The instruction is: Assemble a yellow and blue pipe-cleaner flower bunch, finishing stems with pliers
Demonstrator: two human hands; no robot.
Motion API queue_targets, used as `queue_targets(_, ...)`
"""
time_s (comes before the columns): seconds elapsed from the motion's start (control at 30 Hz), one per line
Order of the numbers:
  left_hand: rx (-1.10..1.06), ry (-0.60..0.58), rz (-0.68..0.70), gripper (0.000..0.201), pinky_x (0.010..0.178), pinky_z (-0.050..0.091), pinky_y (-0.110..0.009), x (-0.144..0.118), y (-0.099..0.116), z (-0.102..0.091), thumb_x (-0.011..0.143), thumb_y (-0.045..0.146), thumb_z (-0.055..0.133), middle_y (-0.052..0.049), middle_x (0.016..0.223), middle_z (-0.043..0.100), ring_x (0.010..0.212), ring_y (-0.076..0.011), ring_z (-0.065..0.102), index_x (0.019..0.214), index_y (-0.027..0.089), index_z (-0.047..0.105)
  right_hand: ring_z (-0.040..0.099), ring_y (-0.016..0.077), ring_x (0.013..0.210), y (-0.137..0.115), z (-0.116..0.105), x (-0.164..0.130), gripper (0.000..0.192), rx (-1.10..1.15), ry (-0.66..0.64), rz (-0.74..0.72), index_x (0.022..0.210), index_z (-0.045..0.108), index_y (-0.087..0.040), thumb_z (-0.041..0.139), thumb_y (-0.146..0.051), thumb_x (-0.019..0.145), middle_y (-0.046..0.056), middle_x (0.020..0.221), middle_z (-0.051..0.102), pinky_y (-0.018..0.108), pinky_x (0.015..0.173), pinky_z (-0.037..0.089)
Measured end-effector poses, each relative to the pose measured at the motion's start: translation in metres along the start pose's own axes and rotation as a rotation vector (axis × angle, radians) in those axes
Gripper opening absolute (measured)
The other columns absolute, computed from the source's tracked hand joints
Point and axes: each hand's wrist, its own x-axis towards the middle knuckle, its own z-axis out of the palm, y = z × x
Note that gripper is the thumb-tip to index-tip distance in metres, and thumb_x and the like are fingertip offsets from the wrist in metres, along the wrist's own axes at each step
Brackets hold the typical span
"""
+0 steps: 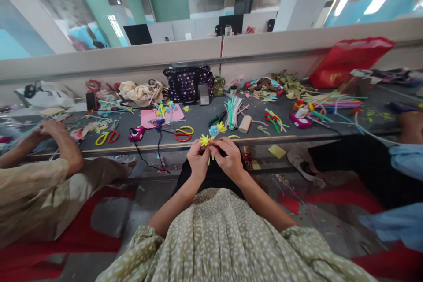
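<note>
Just in front of the table edge, my two hands meet around a small bunch of pipe-cleaner flowers. A yellow flower (205, 140) stands above my left hand (197, 158), whose fingers pinch its stem. My right hand (228, 156) is closed at the stems too, below a blue flower (214, 131) and another yellow flower (220, 128). A yellow-green stem hangs down between the hands. Which fingers bear on which stem is partly hidden.
Scissors (184, 134), a pink glue gun (137, 133) with a black cord, pliers (216, 119), a bundle of pipe cleaners (232, 112) and a wooden block (245, 124) lie on the dark table (198, 116). A dark patterned bag (188, 86) stands behind. Co-workers sit at both sides.
</note>
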Motion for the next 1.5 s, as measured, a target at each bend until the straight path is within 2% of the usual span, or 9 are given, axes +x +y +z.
queue_targets(0.13,-0.113,0.012,-0.124,0.008,0.066,0.044,-0.022,0.002,0.000,0.002,0.074,0.025,0.071,0.001,0.074,0.060,0.068,-0.0114,0.053,0.072,0.017,0.068,0.062,0.0197,0.084,0.000,0.000,0.002,0.016,0.011,-0.011,-0.013,0.101,0.068,-0.023,0.056,-0.023,0.090,0.005,0.089,0.067,0.033,0.079,0.052)
queue_targets(0.33,-0.486,0.040,-0.499,0.016,0.062,0.046,-0.019,0.013,0.011,0.000,0.066,0.025,0.079,0.002,0.068,0.064,0.059,-0.0072,0.056,0.073,0.016,0.068,0.061,0.0180,0.075,0.005,-0.002,-0.006,0.010,0.058,0.064,-0.008,0.092,0.067,-0.023,0.058,-0.022,0.089,0.004,0.084,0.069,0.031,0.068,0.050)
queue_targets(0.5,-0.616,0.014,-0.660,0.019,0.061,0.049,-0.018,0.017,0.025,-0.005,0.062,0.021,0.082,0.001,0.071,0.068,0.059,-0.0067,0.061,0.073,0.015,0.068,0.062,0.0186,0.074,0.014,0.001,-0.008,0.012,0.177,0.089,0.180,0.089,0.070,-0.022,0.060,-0.029,0.088,0.004,0.083,0.070,0.031,0.066,0.050)
queue_targets(0.67,-0.658,-0.039,-0.695,0.018,0.061,0.052,-0.019,0.014,0.029,-0.006,0.063,0.021,0.082,0.000,0.070,0.069,0.057,-0.0077,0.062,0.074,0.014,0.069,0.062,0.0154,0.065,0.014,0.007,0.001,0.018,0.508,0.124,0.413,0.093,0.068,-0.021,0.069,-0.034,0.080,0.002,0.084,0.070,0.027,0.060,0.051)
queue_targets(0.8,-0.707,-0.072,-0.717,0.019,0.066,0.054,-0.021,0.013,0.026,-0.007,0.062,0.021,0.083,-0.001,0.073,0.070,0.063,-0.0097,0.065,0.074,0.013,0.070,0.064,0.0157,0.067,0.013,0.012,0.006,0.015,0.582,0.114,0.439,0.085,0.069,-0.020,0.073,-0.032,0.077,0.002,0.081,0.070,0.027,0.062,0.053)
queue_targets(0.97,-0.795,-0.052,-0.799,0.021,0.072,0.054,-0.023,0.012,0.017,-0.007,0.058,0.016,0.084,-0.002,0.077,0.072,0.068,-0.0105,0.066,0.075,0.012,0.071,0.065,0.0165,0.070,0.014,0.019,0.004,0.014,0.598,0.114,0.446,0.082,0.069,-0.019,0.072,-0.032,0.077,0.002,0.079,0.069,0.028,0.067,0.054)
queue_targets(1.13,-0.816,-0.027,-0.814,0.022,0.073,0.053,-0.023,0.010,0.008,-0.005,0.057,0.016,0.085,-0.003,0.078,0.072,0.070,-0.0109,0.066,0.074,0.012,0.072,0.064,0.0168,0.071,0.022,0.024,-0.001,0.017,0.624,0.094,0.506,0.084,0.070,-0.019,0.070,-0.035,0.078,0.002,0.078,0.069,0.030,0.070,0.053)
queue_targets(1.37,-0.782,-0.024,-0.771,0.024,0.053,0.045,-0.020,0.009,0.006,0.000,0.053,0.020,0.087,0.000,0.062,0.065,0.053,-0.0078,0.056,0.068,0.011,0.070,0.051,0.0094,0.051,0.022,0.033,-0.001,0.017,0.773,0.107,0.645,0.077,0.066,-0.018,0.072,-0.034,0.075,-0.004,0.064,0.063,0.022,0.052,0.044)
queue_targets(1.5,-0.769,-0.025,-0.760,0.026,0.054,0.045,-0.021,0.007,0.000,0.001,0.052,0.022,0.088,0.000,0.061,0.066,0.054,-0.0090,0.058,0.067,0.011,0.069,0.041,0.0062,0.043,0.022,0.037,0.000,0.018,0.956,0.107,0.792,0.070,0.060,-0.018,0.073,-0.030,0.071,-0.007,0.054,0.051,0.018,0.041,0.033)
